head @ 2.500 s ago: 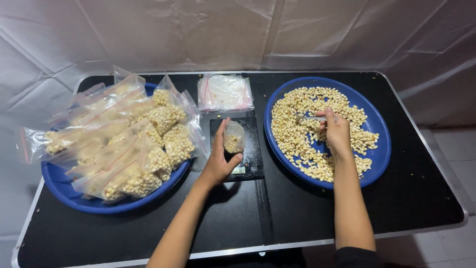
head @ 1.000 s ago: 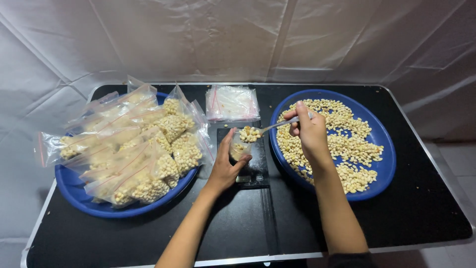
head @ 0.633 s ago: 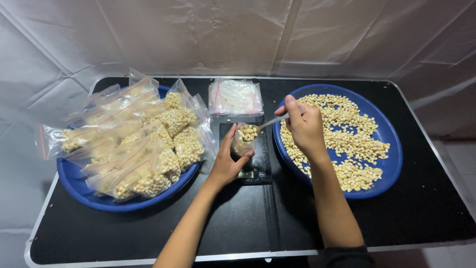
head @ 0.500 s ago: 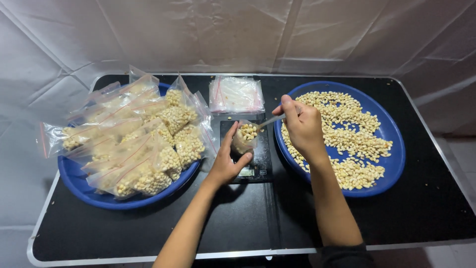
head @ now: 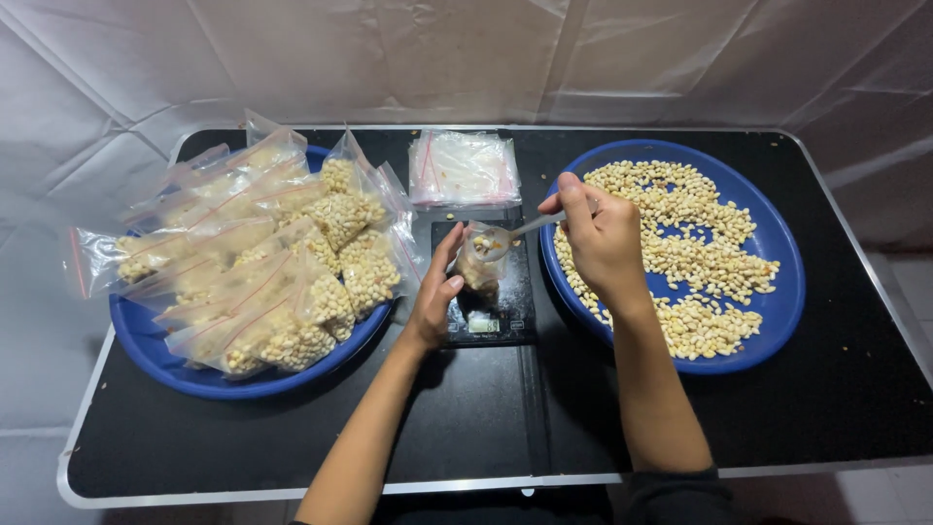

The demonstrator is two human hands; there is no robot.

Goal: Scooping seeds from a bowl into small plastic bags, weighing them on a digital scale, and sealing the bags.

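My left hand (head: 437, 292) holds upright a small clear bag (head: 479, 267) partly filled with pale nuts, standing on a small black scale (head: 484, 321). My right hand (head: 598, 233) grips a metal spoon (head: 510, 233) whose bowl sits over the bag's mouth with a few nuts in it. Just right of that hand lies a blue round tray (head: 777, 253) spread with loose pale nuts (head: 680, 243).
A second blue tray (head: 155, 340) at left is heaped with several filled clear bags (head: 272, 253). A stack of empty clear zip bags (head: 464, 167) lies behind the scale. All rest on a black table with a metal edge (head: 292, 491); white sheeting hangs behind.
My right hand scooped nuts from the right tray, carried the spoon left to the bag, and the spoon's load has dropped to a few nuts. My left hand kept holding the bag.
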